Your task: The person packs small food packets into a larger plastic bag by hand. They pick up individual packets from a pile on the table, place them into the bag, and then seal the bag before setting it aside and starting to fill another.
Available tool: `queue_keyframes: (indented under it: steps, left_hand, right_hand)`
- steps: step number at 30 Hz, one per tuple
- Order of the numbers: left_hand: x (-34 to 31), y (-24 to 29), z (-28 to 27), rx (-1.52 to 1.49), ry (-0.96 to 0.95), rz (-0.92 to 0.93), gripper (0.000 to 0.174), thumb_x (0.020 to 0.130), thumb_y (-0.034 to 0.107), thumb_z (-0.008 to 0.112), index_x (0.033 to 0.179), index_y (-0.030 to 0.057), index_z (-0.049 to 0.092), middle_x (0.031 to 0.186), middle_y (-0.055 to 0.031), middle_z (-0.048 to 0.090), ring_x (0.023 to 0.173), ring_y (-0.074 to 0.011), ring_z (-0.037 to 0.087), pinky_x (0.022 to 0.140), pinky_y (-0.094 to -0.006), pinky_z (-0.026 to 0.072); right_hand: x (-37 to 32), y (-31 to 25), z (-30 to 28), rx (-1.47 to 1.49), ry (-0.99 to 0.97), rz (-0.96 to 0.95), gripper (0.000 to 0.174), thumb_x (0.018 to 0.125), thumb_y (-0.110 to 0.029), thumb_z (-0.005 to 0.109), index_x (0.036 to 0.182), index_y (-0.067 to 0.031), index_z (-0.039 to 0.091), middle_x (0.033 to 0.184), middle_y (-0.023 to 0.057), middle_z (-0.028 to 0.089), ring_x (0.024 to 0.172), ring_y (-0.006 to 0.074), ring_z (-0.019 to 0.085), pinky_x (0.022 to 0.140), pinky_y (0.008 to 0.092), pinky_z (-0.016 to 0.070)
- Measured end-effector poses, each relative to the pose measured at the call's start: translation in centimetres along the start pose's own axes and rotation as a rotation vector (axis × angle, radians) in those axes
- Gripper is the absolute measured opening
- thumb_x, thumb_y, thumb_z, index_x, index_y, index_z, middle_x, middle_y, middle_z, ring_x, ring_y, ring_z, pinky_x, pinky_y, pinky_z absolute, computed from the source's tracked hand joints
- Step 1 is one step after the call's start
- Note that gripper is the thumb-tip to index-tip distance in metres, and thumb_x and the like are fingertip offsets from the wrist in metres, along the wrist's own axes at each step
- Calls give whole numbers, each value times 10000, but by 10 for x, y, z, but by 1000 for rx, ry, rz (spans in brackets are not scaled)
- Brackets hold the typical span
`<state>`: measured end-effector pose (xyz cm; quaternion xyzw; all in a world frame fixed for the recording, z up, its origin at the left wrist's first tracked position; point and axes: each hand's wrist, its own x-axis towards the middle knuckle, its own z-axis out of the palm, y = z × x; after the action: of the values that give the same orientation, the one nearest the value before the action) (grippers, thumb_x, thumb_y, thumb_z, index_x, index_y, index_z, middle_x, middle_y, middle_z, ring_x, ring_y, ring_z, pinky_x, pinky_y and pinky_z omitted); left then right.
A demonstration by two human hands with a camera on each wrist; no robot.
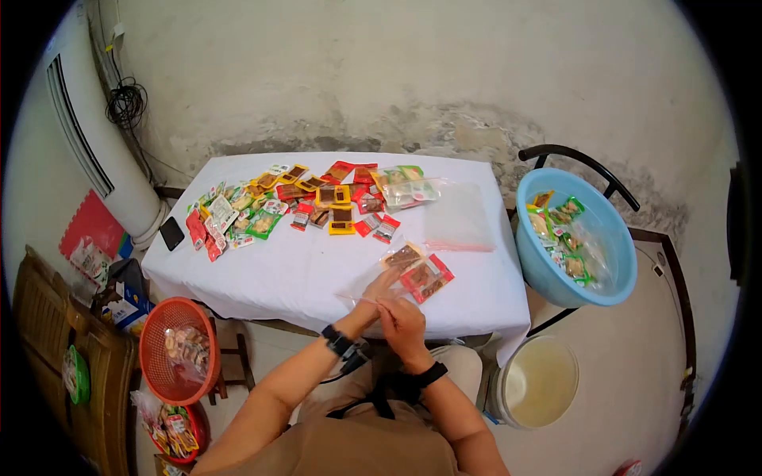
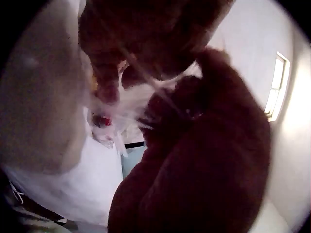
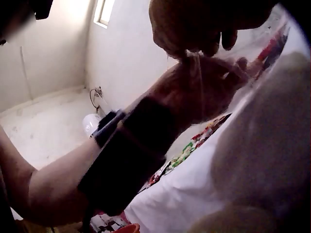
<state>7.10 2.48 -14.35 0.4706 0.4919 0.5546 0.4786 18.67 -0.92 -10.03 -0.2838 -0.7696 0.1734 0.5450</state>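
My left hand [image 1: 379, 287] reaches into a clear plastic bag [image 1: 359, 292], its fingers stretched toward the packets inside. In the right wrist view, the left hand [image 3: 206, 90] shows through the film with its fingers extended. A yellow-edged brown snack packet [image 1: 402, 256] lies just beyond the fingertips, beside red snack packets [image 1: 427, 278]. My right hand [image 1: 403, 324] pinches the bag's open edge close to the left wrist. In the left wrist view, the right hand [image 2: 194, 141] is dark, with film stretched from its fingers.
Piles of snack packets [image 1: 262, 224] cover the left and back of the white-clothed table [image 1: 309, 278]. Flat clear bags [image 1: 460, 218] and a filled bag [image 1: 409, 190] lie at right. A blue tub [image 1: 530, 258] stands right, a white bucket [image 1: 502, 389] below, an orange basket [image 1: 151, 357] left.
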Motion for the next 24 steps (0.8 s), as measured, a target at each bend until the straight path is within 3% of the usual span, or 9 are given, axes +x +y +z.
queue_keyframes:
  steps: [1, 3, 5, 7, 9, 13, 16, 19, 24]
  left_hand:
    - [-7, 3, -8, 330, -49, 292, 421, 904, 156, 512, 1284, 5, 412, 1189, -157, 544, 1031, -230, 570, 852, -333, 467]
    - [-46, 38, -28, 154, -188, -103, 438, 898, 108, 526, 1311, 30, 404, 1274, -127, 495, 1126, -205, 508, 913, -318, 434]
    - [-70, 73, -54, 642, -350, 103, 337, 907, 148, 530, 1209, -2, 513, 1183, -103, 571, 1086, -189, 536, 893, -295, 444]
    - [-73, 95, -86, 449, -366, -162, 266, 906, 168, 529, 1096, -7, 591, 1078, -97, 627, 1008, -190, 581, 861, -287, 458]
    - [-55, 110, -110, 482, -111, -129, 188, 884, 127, 527, 987, 0, 619, 997, -113, 646, 946, -201, 611, 815, -308, 478]
    - [9, 89, -129, 1280, 0, 429, 258, 815, 168, 582, 1042, 48, 604, 1215, -205, 518, 1163, -328, 459, 931, -423, 408]
    - [47, 75, -121, 1668, -166, 296, 341, 818, 204, 587, 1131, 70, 569, 1367, -243, 338, 1286, -369, 301, 990, -506, 331]
    - [73, 58, -122, 1627, -166, 270, 385, 819, 220, 576, 1169, 65, 539, 1408, -249, 265, 1307, -417, 233, 993, -574, 289]
    - [72, 47, -137, 1495, -156, 162, 415, 829, 193, 548, 1194, 0, 499, 1381, -253, 319, 1283, -378, 308, 1038, -454, 297]
  right_hand:
    - [2, -2, -2, 11, 25, 16, 123, 776, -73, 637, 897, -62, 656, 637, 82, 516, 581, 247, 518, 521, 341, 398]
    - [6, -3, -6, 25, 51, 31, 117, 777, -50, 631, 890, -51, 661, 617, 91, 504, 546, 241, 500, 496, 335, 389]
    - [5, -1, -9, -11, 17, 87, 125, 780, -38, 631, 900, -48, 663, 596, 86, 479, 523, 219, 479, 476, 316, 373]
    - [4, 3, -8, 13, 24, 89, 130, 780, -32, 631, 905, -48, 664, 588, 83, 470, 513, 212, 469, 472, 310, 367]
    - [4, 3, -6, 39, 31, 94, 135, 780, -26, 632, 909, -48, 664, 580, 79, 461, 503, 205, 458, 469, 305, 361]
    - [5, -3, -4, 66, 13, 81, 142, 771, -8, 634, 904, -45, 666, 571, 78, 455, 485, 202, 449, 458, 306, 353]
    - [2, -3, -4, 71, 5, 69, 139, 770, -6, 633, 899, -43, 667, 568, 78, 453, 479, 203, 444, 452, 308, 346]
    - [3, -4, -9, 48, -4, 62, 132, 772, -7, 631, 894, -42, 666, 568, 77, 454, 478, 203, 444, 449, 310, 345]
    - [6, -3, -12, -5, -25, 34, 122, 778, -13, 630, 893, -41, 662, 571, 78, 458, 488, 203, 458, 457, 306, 356]
